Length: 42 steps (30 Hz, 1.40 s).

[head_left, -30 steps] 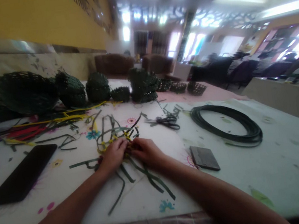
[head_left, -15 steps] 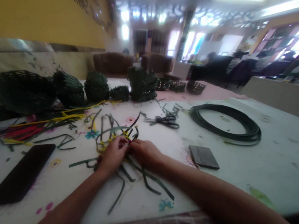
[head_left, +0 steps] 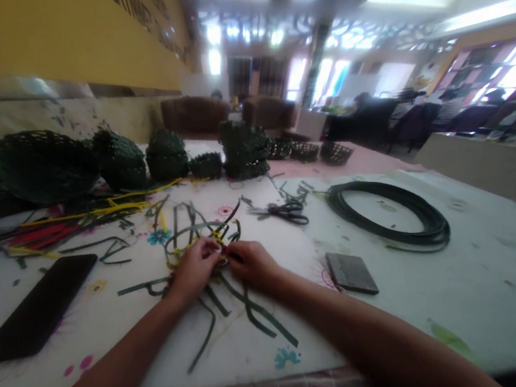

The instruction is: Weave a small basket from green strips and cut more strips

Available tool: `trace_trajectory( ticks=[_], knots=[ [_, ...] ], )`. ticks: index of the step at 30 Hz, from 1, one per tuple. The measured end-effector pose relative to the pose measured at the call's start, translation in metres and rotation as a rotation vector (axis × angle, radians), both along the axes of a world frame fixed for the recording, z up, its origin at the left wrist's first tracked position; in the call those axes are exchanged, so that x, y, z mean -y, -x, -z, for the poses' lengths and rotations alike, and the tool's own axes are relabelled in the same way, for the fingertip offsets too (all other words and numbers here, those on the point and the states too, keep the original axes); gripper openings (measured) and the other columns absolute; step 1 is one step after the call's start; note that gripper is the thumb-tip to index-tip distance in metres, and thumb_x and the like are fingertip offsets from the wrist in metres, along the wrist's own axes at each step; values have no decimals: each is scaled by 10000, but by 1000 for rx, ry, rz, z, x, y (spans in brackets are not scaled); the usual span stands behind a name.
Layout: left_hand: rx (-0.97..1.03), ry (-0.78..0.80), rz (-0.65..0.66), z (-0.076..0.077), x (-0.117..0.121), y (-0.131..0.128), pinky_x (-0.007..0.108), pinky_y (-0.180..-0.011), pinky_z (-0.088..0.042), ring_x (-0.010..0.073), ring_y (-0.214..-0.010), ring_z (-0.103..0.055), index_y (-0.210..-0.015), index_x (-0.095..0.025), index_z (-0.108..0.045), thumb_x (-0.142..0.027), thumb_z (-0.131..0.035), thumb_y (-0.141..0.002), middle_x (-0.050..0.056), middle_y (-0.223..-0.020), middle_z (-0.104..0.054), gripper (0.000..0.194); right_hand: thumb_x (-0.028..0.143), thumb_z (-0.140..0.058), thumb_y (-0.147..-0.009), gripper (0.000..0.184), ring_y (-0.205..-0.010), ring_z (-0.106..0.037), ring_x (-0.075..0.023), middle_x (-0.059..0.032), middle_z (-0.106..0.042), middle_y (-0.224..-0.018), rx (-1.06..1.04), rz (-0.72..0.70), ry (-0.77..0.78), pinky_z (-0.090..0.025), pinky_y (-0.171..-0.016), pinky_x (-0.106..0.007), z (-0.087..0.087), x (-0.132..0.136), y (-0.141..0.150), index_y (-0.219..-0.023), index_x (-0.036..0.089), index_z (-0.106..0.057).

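Note:
A flat weave of dark green and yellow strips (head_left: 195,228) lies on the flowered tablecloth (head_left: 269,339) in front of me. My left hand (head_left: 195,270) and my right hand (head_left: 251,263) rest side by side on its near edge. Both hands have their fingers curled and pinched on the strips where they cross. Loose green strip ends (head_left: 255,312) trail from under my hands toward the table's near edge.
A black phone (head_left: 34,308) lies at the left and a small dark pad (head_left: 351,272) at the right. Black scissors (head_left: 284,210) and a coil of green cord (head_left: 388,213) sit beyond. Dark woven baskets (head_left: 119,158) line the back. Red and yellow strips (head_left: 65,222) lie at left. People sit far right.
My hands stay on the weave with only small finger movements. The view has shifted slightly.

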<state>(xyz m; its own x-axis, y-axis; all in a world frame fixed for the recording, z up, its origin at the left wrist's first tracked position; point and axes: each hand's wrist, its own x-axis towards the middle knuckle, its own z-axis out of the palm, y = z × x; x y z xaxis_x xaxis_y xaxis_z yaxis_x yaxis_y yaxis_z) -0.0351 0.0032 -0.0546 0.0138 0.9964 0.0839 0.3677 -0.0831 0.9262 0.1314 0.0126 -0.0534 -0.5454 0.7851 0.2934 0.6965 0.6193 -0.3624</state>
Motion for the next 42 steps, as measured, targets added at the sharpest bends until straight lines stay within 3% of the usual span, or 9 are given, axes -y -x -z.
trace_trajectory(
  ticks=[7,14,19,26,31,35,38,40,42],
  knots=[
    [-5,-11,18,-3,1,-1,295,-634,-472,192,-711,-634,-899,-180,-579,-326,-591,-735,24,-752,-670,220,81,-575,-806,166,-689,-561,-160,-44,-667,-861,-83,-68,35,-366,-633,-239,0,3,-4,-892,196,-659],
    [-17,-25,47,4,-3,1,322,-699,-498,202,-771,-653,-918,-178,-595,-285,-576,-743,28,-808,-668,206,94,-529,-802,124,-635,-529,-130,2,-608,-679,-365,69,128,-376,-599,-215,3,-3,-1,-734,155,-612],
    [-176,-36,72,-4,1,-1,338,-737,-482,218,-804,-643,-976,-181,-661,-279,-556,-778,38,-821,-684,245,140,-551,-775,96,-611,-537,-124,8,-627,-660,-514,76,243,-392,-568,-207,5,-9,-3,-753,138,-645],
    [-313,-177,141,-11,8,-5,330,-773,-449,203,-803,-595,-718,-199,-648,-257,-571,-796,31,-778,-641,124,160,-561,-743,89,-614,-534,-122,16,-616,-645,-614,65,326,-406,-572,-207,5,-11,-3,-712,142,-642],
    [-275,-245,271,-10,11,-6,310,-768,-442,190,-805,-591,-713,-201,-652,-264,-559,-808,29,-802,-631,147,162,-543,-748,127,-647,-571,-137,-1,-653,-681,-609,34,359,-434,-590,-216,8,-12,-2,-728,143,-667],
    [-232,-130,191,-10,8,-4,311,-713,-447,195,-754,-594,-719,-195,-614,-355,-487,-862,24,-741,-632,249,153,-493,-787,186,-604,-549,-128,17,-632,-664,-541,-21,347,-417,-565,-212,5,-11,-10,-817,148,-676],
    [-140,-70,117,-8,4,-3,307,-690,-463,194,-736,-615,-898,-192,-612,-342,-487,-856,23,-783,-665,200,78,-508,-742,189,-604,-520,-114,39,-597,-672,-455,-73,305,-389,-562,-198,0,-9,-16,-846,157,-644],
    [-141,-71,119,-7,3,-3,313,-717,-474,205,-787,-633,-1011,-193,-623,-318,-544,-816,33,-862,-691,245,59,-565,-726,163,-615,-508,-111,46,-575,-675,-386,-114,276,-377,-570,-193,-4,-7,-18,-833,162,-633],
    [-165,-97,167,-7,3,-3,323,-775,-476,218,-858,-639,-993,-201,-660,-306,-564,-799,39,-911,-707,241,81,-634,-737,136,-639,-512,-117,38,-578,-700,-321,-139,243,-380,-599,-198,-7,-4,-17,-840,170,-642]
  ],
)
